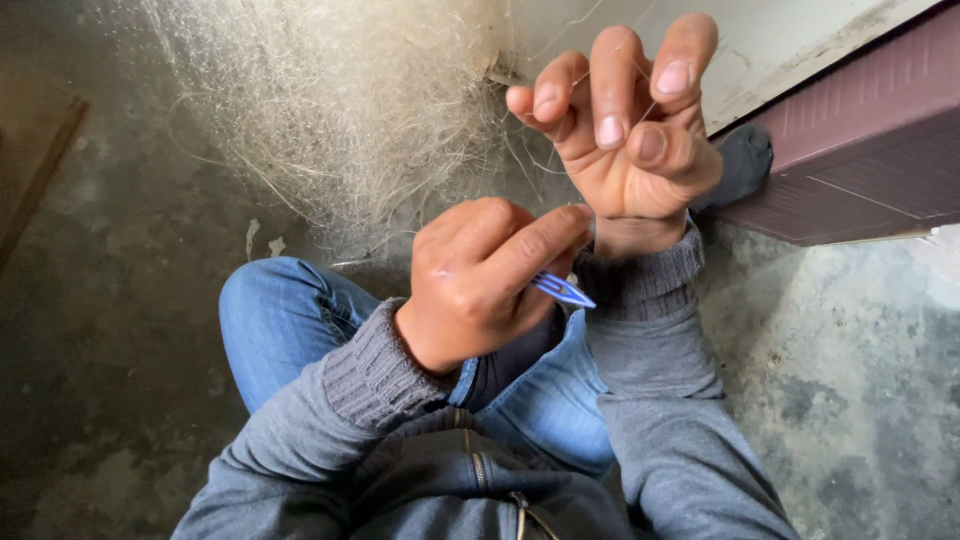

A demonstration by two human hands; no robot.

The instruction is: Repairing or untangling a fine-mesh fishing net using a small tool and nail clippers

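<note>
A small blue plastic netting needle (pixel 562 290) sits in the left hand (pixel 490 280), its pointed tip sticking out to the right past the curled fingers, just below the wrist of the other hand. The left hand is closed around the needle, thumb laid along the top and knuckles facing the camera.

Just above it the right hand (pixel 625 130) is raised with the palm toward the camera. Its fingers are partly bent and spread, and thin pale line (pixel 640 75) runs across the fingertips; the thumb and forefinger seem to pinch that line, though the strands are too fine to follow fully.

The line leads up and left toward a heap of fine, pale fishing net (pixel 340 110) that lies bunched on the concrete floor (pixel 120 330), just beyond the person's knee.

Both arms wear grey sleeves with ribbed cuffs, and a bent knee in blue jeans (pixel 290 320) lies under the hands. To the right, a dark reddish-brown panelled door (pixel 860 140) stands against the floor, with a dark grey sock-clad foot (pixel 745 165) beside its lower edge. No container appears anywhere around the hands.
</note>
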